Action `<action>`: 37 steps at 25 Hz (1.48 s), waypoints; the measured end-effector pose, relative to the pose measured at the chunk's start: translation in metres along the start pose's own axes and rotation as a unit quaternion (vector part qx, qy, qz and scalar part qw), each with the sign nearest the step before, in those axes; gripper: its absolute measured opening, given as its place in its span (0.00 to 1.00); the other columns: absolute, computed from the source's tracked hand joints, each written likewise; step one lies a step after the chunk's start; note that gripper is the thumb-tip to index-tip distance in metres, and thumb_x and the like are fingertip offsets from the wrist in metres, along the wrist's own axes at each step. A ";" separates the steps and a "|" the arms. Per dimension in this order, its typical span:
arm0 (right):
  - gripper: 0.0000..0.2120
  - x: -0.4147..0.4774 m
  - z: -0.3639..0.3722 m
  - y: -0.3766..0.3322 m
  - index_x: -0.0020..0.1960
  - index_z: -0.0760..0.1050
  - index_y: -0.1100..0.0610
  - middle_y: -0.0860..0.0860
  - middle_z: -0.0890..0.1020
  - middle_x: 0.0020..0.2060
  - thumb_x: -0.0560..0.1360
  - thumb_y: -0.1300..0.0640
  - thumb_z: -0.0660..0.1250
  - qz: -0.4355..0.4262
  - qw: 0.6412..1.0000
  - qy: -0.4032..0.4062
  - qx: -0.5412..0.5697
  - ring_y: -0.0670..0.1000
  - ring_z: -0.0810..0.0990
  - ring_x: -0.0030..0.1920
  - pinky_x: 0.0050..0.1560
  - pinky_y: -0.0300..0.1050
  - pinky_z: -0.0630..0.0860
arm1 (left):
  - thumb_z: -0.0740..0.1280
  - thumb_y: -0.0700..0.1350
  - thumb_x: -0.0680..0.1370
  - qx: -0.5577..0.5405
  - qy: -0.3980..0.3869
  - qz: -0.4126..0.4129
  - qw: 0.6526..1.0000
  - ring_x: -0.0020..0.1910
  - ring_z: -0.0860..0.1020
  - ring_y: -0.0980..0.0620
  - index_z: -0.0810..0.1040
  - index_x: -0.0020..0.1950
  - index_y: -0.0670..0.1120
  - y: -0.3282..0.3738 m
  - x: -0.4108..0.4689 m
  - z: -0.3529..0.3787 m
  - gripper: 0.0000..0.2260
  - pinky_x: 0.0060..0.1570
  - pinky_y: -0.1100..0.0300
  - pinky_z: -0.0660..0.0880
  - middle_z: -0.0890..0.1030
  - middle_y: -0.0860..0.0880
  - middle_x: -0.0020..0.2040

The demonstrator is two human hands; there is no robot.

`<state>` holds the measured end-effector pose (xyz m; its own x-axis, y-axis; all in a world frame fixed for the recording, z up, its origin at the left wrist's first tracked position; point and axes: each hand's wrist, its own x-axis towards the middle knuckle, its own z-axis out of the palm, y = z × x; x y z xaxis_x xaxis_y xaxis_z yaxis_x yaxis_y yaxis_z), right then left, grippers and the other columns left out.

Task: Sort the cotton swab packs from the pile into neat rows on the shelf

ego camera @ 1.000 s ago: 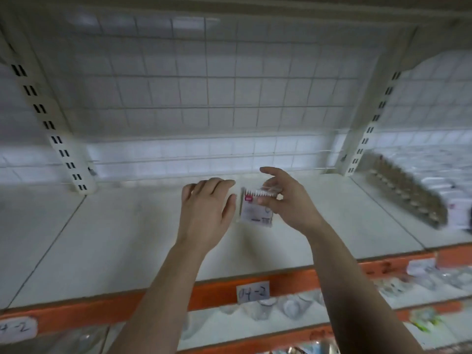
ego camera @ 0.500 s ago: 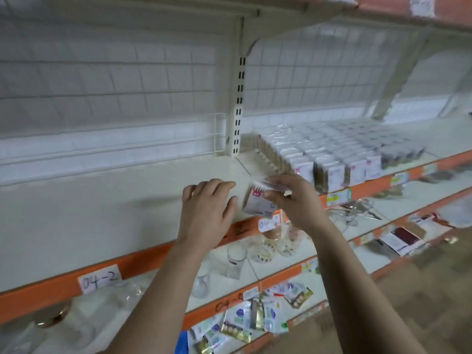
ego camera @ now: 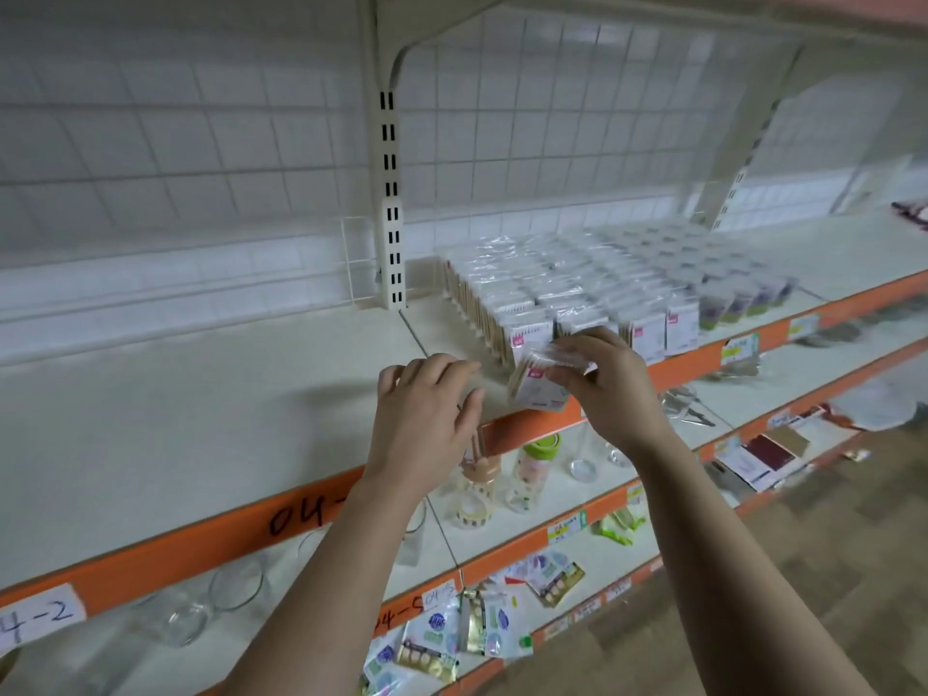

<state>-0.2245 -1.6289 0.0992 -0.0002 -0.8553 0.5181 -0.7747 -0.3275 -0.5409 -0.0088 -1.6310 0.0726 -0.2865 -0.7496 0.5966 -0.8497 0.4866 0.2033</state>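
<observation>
Shelf point(ego camera: 201, 419) rows point(ego camera: 567, 288) stand tidy; right grip point(ego camera: 610, 379), pinching a pack point(ego camera: 537, 389), should seat it upright beside them (left grip point(ego camera: 424, 424) slack, empty).

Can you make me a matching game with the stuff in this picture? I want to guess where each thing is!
Things:
1. loose swab pack
2. left hand
3. rows of packs
4. green-capped bottle

Places or states:
A. stands on the lower shelf
B. lined up on the shelf, right of the slotted post
C. pinched in the right hand
D. open, holding nothing

Right pairs: 1-C, 2-D, 3-B, 4-A.
</observation>
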 end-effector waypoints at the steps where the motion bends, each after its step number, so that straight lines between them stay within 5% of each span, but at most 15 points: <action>1: 0.13 0.008 0.000 0.006 0.54 0.81 0.59 0.49 0.78 0.47 0.70 0.63 0.73 -0.005 1.000 -0.004 -0.009 0.39 0.73 0.38 0.44 0.24 0.67 | 0.55 0.53 0.78 -0.001 0.000 -0.001 1.000 0.48 0.77 0.50 0.78 0.59 0.50 0.000 0.006 0.006 0.17 0.51 0.53 0.67 0.79 0.53 0.52; 6: 0.13 0.045 0.006 0.031 0.53 0.82 0.54 0.48 0.82 0.47 0.69 0.57 0.74 -0.036 0.996 -0.015 -0.085 0.56 0.73 0.51 0.53 0.44 0.69 | 0.55 0.52 0.78 -0.003 -0.002 -0.012 1.000 0.48 0.78 0.49 0.78 0.59 0.50 -0.005 0.034 0.032 0.16 0.50 0.52 0.69 0.79 0.52 0.52; 9: 0.12 0.054 0.010 0.040 0.52 0.82 0.50 0.45 0.82 0.47 0.68 0.51 0.73 -0.062 0.990 -0.023 -0.127 0.57 0.73 0.52 0.52 0.54 0.69 | 0.55 0.52 0.78 -0.003 -0.003 -0.016 1.000 0.48 0.78 0.49 0.77 0.59 0.50 -0.008 0.044 0.039 0.16 0.51 0.51 0.69 0.79 0.52 0.52; 13: 0.14 0.060 0.009 0.049 0.52 0.81 0.44 0.40 0.81 0.49 0.68 0.42 0.67 -0.074 0.982 -0.064 -0.162 0.52 0.70 0.57 0.50 0.48 0.57 | 0.56 0.52 0.78 0.005 -0.007 -0.026 1.000 0.48 0.78 0.49 0.77 0.59 0.50 -0.006 0.050 0.047 0.15 0.51 0.52 0.68 0.79 0.52 0.52; 21: 0.12 0.070 0.011 0.065 0.46 0.82 0.41 0.40 0.80 0.43 0.65 0.42 0.67 -0.125 0.979 -0.062 -0.145 0.53 0.75 0.52 0.47 0.44 0.49 | 0.55 0.53 0.78 0.030 0.009 -0.071 0.997 0.46 0.77 0.49 0.78 0.58 0.49 0.012 0.055 0.057 0.16 0.50 0.52 0.68 0.79 0.52 0.51; 29: 0.07 0.082 0.018 0.068 0.43 0.82 0.46 0.41 0.83 0.42 0.65 0.48 0.75 -0.138 0.980 -0.076 -0.125 0.51 0.75 0.52 0.52 0.49 0.53 | 0.55 0.52 0.78 0.047 0.023 -0.098 0.994 0.47 0.78 0.49 0.77 0.60 0.50 0.023 0.054 0.057 0.16 0.50 0.52 0.67 0.79 0.52 0.53; 37: 0.08 0.087 0.020 0.076 0.46 0.82 0.46 0.43 0.82 0.43 0.68 0.46 0.72 -0.153 0.979 -0.077 -0.110 0.53 0.75 0.52 0.51 0.50 0.55 | 0.55 0.52 0.78 0.054 0.045 -0.104 0.992 0.46 0.78 0.48 0.77 0.58 0.50 0.026 0.063 0.062 0.15 0.51 0.53 0.66 0.79 0.52 0.51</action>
<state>-0.2712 -1.7362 0.0901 0.3350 -0.7863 0.5192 -0.8408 -0.4982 -0.2119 -0.0763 -1.6933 0.0673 -0.0633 -0.7834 0.6183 -0.9304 0.2704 0.2474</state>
